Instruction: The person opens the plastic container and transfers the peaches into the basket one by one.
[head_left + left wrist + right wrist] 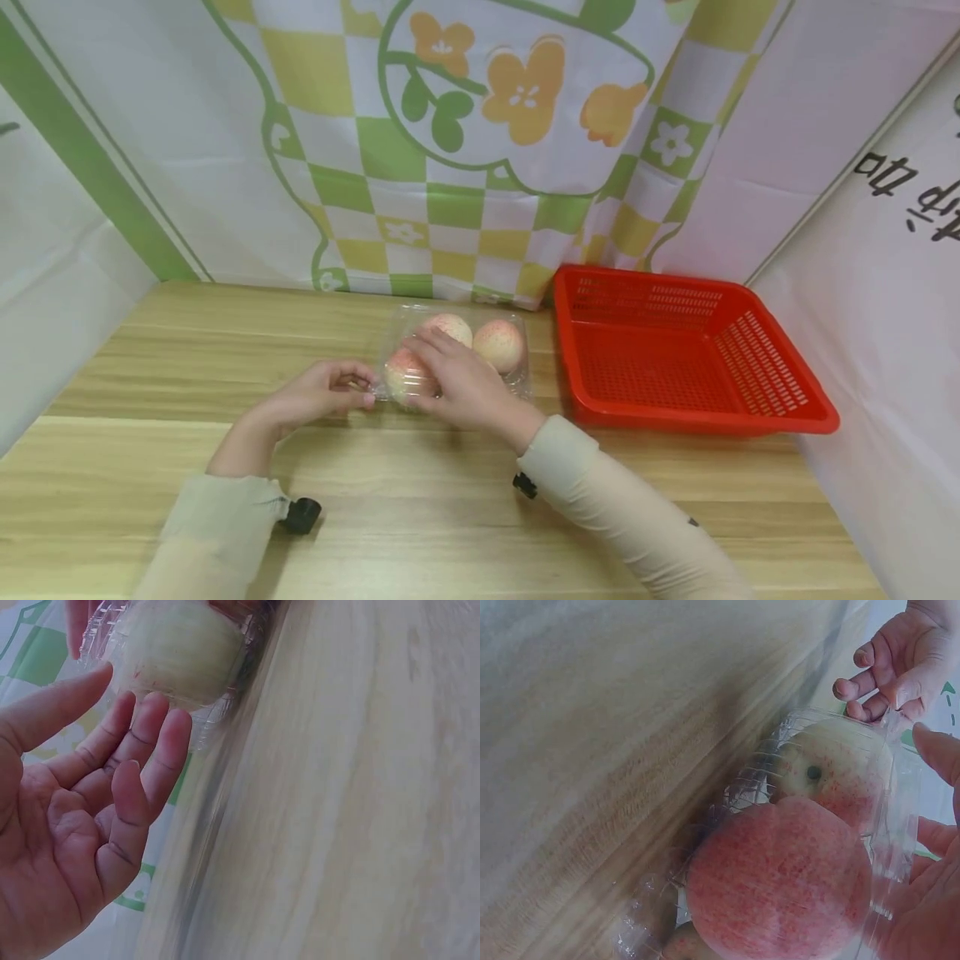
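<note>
A clear plastic clamshell box (517,387) lies on the table with several pink-and-cream peaches (499,346) in it. My left hand (315,392) is at the box's near left corner, its loosely bent fingertips right at the rim. In the left wrist view, that hand's thumb stands apart from the fingers, close to the clear plastic (214,724). My right hand (468,379) rests over the top of the box with fingers extended, partly hiding the peaches. The right wrist view shows a reddish peach (780,877) up close through the plastic, with a paler peach (832,765) beyond it.
A red plastic basket (693,421) with slotted sides stands right of the box. Behind the wooden table (420,517) hangs a checked, flowered cloth (465,217), near the box's far side. White sheets (862,350) bound the sides.
</note>
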The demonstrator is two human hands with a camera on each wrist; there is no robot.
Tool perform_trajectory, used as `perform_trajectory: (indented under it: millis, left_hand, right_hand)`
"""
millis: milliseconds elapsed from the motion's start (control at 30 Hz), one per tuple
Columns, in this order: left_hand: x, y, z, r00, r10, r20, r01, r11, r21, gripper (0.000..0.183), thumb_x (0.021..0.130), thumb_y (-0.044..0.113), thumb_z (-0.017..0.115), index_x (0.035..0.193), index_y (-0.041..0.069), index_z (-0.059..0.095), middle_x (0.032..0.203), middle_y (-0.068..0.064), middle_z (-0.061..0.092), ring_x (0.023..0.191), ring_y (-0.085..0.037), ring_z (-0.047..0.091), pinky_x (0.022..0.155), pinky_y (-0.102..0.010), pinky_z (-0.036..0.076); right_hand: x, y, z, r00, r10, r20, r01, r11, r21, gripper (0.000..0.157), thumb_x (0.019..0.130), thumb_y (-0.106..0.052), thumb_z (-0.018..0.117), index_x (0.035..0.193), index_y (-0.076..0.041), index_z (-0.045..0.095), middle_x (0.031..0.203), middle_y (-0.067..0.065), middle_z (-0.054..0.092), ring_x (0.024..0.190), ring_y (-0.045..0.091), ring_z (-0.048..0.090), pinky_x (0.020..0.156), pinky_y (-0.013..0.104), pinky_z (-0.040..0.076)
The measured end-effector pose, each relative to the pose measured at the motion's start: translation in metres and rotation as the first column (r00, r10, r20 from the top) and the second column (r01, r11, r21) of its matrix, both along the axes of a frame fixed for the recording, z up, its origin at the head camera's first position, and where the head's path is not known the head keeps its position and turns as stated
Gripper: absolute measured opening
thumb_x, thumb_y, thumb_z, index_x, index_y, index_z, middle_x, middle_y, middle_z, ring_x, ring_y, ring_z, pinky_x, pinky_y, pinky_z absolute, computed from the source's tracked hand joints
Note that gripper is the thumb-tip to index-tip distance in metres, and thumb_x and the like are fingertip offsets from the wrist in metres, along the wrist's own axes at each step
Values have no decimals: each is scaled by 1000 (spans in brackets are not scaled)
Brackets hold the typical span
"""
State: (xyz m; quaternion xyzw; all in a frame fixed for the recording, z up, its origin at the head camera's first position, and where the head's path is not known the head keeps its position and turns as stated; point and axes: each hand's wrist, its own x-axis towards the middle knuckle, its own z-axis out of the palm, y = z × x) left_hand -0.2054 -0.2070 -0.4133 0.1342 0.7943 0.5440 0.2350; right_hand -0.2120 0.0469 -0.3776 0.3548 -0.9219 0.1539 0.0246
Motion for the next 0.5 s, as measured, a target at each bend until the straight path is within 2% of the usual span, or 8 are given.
perform_trajectory:
  millis: [233, 367, 500]
  left_hand:
    - [-3, 2, -2, 999, 13, 44, -14, 1000, 21, 47, 94, 23, 66, 130, -3, 52, 117, -18, 65, 101, -23, 66, 85, -34, 55]
    - [-3, 5, -2, 998, 4, 68, -6, 999, 37, 46, 95, 21, 64, 131, -5, 51, 113, -15, 68, 100, -19, 66, 86, -33, 54]
    - [-3, 7, 0, 997, -6, 82, 2, 999, 49, 40, 94, 17, 63, 126, -6, 54, 106, -9, 71, 97, -17, 67, 85, -33, 53]
  right_hand:
    - [-1, -4, -1, 998, -56, -2, 56, 995, 88, 73, 89, -48, 71, 149, -18, 45, 161, 1, 36, 150, 19, 32, 111, 42, 46]
    - [-1, -6, -1, 997, -66, -29, 70, 989, 128, 71, 89, -49, 70, 147, -16, 47, 159, 1, 39, 149, 21, 34, 103, 42, 53]
    - [-1, -9, -1, 994, -50, -93, 64, 986, 155, 66, 89, -50, 68, 143, -14, 52, 152, 3, 49, 144, 22, 42, 94, 38, 58]
